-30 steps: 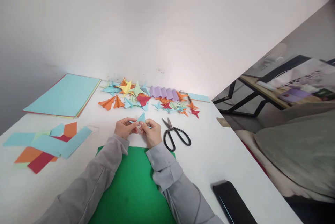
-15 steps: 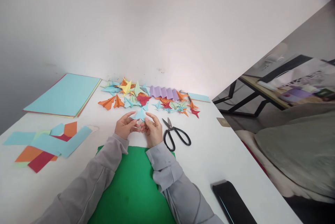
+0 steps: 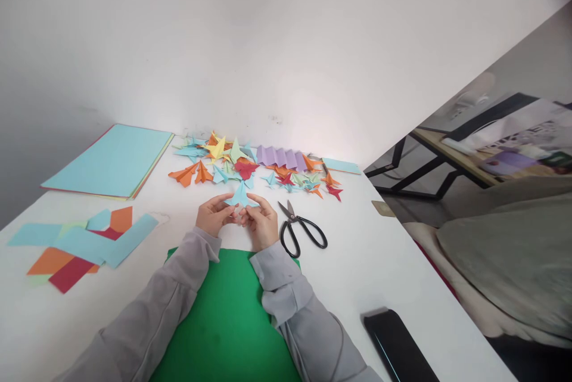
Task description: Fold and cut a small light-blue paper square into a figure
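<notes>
A small light-blue folded paper plane (image 3: 240, 195) is held up between both hands over the white table, its pointed nose facing away from me. My left hand (image 3: 215, 215) pinches its left wing between thumb and fingers. On the other side my right hand (image 3: 261, 219) grips the right wing and lower edge with bent fingers. Just past the hands lies a heap of folded paper planes (image 3: 217, 149) in several colours. Black-handled scissors (image 3: 295, 228) rest beside my right hand with their blades slightly apart. Beneath my forearms is a green sheet (image 3: 223, 316).
Loose paper strips (image 3: 89, 245) overlap at the left, in front of a stack of coloured sheets (image 3: 111, 158). An accordion-folded purple paper (image 3: 280, 158) stands against the wall. A black phone-like object (image 3: 397, 346) lies near the right front edge.
The light-blue plane has tilted up a little, so its wings show more fully between my fingers. Both hands stay in nearly the same place.
</notes>
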{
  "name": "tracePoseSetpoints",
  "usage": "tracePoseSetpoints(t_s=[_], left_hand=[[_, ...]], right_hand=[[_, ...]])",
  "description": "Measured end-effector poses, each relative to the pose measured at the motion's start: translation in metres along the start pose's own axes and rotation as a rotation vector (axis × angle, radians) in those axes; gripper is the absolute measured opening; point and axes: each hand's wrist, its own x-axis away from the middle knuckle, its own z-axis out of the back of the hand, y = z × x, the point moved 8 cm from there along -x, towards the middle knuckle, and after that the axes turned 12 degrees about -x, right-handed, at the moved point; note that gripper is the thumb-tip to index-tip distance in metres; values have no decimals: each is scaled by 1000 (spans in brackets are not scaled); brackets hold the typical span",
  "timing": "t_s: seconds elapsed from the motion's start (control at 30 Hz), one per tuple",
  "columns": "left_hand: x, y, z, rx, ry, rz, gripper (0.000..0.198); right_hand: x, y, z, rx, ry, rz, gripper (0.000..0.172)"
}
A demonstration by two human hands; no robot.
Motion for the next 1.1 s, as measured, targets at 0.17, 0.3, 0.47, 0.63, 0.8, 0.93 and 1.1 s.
tracePoseSetpoints(t_s=[0.17, 0.3, 0.47, 0.63, 0.8, 0.93, 1.1], left_hand=[[0, -2, -1, 0, -3, 20, 45], [-1, -2, -1, -10, -2, 27, 46], [1, 0, -1, -27, 8, 30, 42], [4, 6, -4, -17, 10, 46, 33], [4, 7, 0, -61, 51, 29, 34], [0, 5, 3, -137, 52, -32, 40], [-1, 8, 6, -173, 81, -43, 41]], right_hand=[[0, -1, 1, -4, 18, 11, 30], [-1, 0, 1, -9, 15, 2, 29], [-1, 1, 2, -19, 22, -8, 18], [0, 1, -1, -35, -24, -27, 5], [1, 0, -5, -15, -72, -1, 7], [1, -2, -3, 105, -45, 33, 11], [3, -6, -6, 245, -25, 111, 15]])
